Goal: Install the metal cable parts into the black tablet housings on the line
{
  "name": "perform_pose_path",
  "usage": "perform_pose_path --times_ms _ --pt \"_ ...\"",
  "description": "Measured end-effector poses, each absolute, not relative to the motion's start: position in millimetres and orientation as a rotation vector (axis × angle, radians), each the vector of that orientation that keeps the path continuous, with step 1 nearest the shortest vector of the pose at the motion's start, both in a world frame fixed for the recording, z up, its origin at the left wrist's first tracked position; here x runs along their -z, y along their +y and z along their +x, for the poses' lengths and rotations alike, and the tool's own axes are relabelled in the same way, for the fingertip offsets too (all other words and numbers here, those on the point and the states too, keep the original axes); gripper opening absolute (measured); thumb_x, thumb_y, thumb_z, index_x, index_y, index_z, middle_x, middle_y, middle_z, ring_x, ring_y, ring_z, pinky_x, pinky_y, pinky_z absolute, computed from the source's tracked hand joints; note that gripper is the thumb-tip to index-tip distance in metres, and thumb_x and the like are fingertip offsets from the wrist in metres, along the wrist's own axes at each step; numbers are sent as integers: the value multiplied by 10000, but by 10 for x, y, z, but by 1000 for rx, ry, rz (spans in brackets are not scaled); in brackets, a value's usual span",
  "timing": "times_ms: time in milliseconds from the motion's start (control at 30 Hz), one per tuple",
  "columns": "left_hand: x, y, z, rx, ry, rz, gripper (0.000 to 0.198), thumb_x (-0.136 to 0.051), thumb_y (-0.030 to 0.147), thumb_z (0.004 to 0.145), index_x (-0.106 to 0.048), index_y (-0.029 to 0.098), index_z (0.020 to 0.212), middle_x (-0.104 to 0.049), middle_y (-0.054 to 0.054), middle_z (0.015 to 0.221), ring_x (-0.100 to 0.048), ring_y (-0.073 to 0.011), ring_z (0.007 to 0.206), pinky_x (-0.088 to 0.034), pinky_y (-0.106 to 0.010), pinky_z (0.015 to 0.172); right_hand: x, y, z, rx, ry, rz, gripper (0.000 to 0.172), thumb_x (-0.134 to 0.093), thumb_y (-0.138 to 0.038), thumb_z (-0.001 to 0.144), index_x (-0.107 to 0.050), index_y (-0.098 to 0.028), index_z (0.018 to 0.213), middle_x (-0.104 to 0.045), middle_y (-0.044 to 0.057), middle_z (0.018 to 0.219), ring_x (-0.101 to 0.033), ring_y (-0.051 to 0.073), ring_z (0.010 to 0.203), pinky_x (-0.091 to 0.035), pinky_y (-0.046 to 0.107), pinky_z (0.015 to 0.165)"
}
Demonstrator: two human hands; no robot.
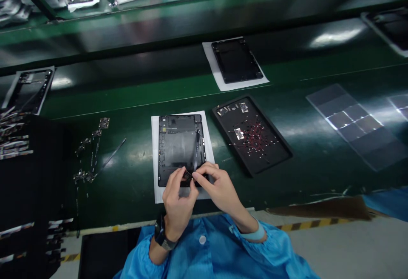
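A black tablet housing lies open on a white sheet on the green bench in front of me. My left hand and my right hand meet over its near edge. Both pinch a small dark part between thumb and fingertips, right at the housing's lower rim. A thin flat cable runs up the housing's right side. I wear blue sleeves and a dark watch on the left wrist.
A black tray with small parts and red-marked pieces sits just right of the housing. Loose small circuit strips lie to the left. Other tablet housings rest on white sheets on the conveyor behind. Dark racks stand at the left.
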State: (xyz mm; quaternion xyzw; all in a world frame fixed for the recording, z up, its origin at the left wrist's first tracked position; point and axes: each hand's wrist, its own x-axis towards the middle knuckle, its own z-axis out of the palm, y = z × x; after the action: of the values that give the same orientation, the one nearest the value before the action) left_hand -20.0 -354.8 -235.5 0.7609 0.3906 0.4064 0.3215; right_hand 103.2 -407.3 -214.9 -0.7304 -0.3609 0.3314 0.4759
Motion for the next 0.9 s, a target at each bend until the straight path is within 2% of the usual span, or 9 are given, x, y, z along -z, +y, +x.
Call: perform_pose_path --times_ms 300,433,567,667,767,833,900 --pt "2364 -3542 -189 -1058 1016 2025 319 -622 105 858 -657 155 1172 -730 -106 1044 -719 -203 940 -605 -320 834 2161 -4083 1041 -795 -926 -1795 227 -610 -313 932 -680 -211 742 -667 26 743 -598 207 767 -443 347 783" --pt "2284 -3552 -398 -996 1000 2068 323 -691 191 860 -643 160 1178 -714 -98 1054 -706 -207 949 -586 -322 859 2098 -4046 1113 -802 -1189 -1745 241 -590 -280 963 -670 -205 748 -666 38 789 -594 209 823 -468 354 805" --pt "2098 -3355 -727 -1004 1091 2149 251 -669 187 885 -656 176 1135 -688 -70 989 -671 -183 864 -558 -296 790 1845 -3965 1359 -682 -1644 -1752 126 -622 -262 944 -732 -200 951 -674 107 1062 -574 264 1022 -499 417 896" --pt "1965 -2910 -659 -1036 1094 2289 179 -600 161 920 -667 177 1085 -684 -82 1001 -631 -213 956 -518 -350 880 1584 -3821 1808 -455 -1730 -1803 192 -573 -281 965 -725 -206 1055 -691 114 1095 -584 283 1053 -494 451 931" --pt "1900 -2273 -215 -763 1047 2432 186 -548 184 942 -680 171 1072 -674 -125 1141 -555 -271 1140 -430 -439 1026 1420 -3485 2465 -237 -1552 -2036 205 -562 -313 960 -727 -215 1032 -728 91 1031 -631 281 1004 -498 439 914" --pt "1895 -1870 159 -343 980 2449 181 -539 163 936 -696 190 1024 -685 -112 1111 -550 -269 1137 -391 -455 1048 1404 -3174 2909 -159 -1243 -2363 228 -573 -291 948 -716 -180 1087 -728 112 1083 -643 282 1050 -485 414 951" --pt "1903 -1577 466 -190 925 2439 110 -609 151 886 -711 188 904 -707 -98 999 -579 -266 1053 -418 -435 991 1452 -2881 3277 -157 -770 -2683 281 -583 -272 941 -689 -146 1169 -710 145 1158 -623 283 1147 -473 378 978"
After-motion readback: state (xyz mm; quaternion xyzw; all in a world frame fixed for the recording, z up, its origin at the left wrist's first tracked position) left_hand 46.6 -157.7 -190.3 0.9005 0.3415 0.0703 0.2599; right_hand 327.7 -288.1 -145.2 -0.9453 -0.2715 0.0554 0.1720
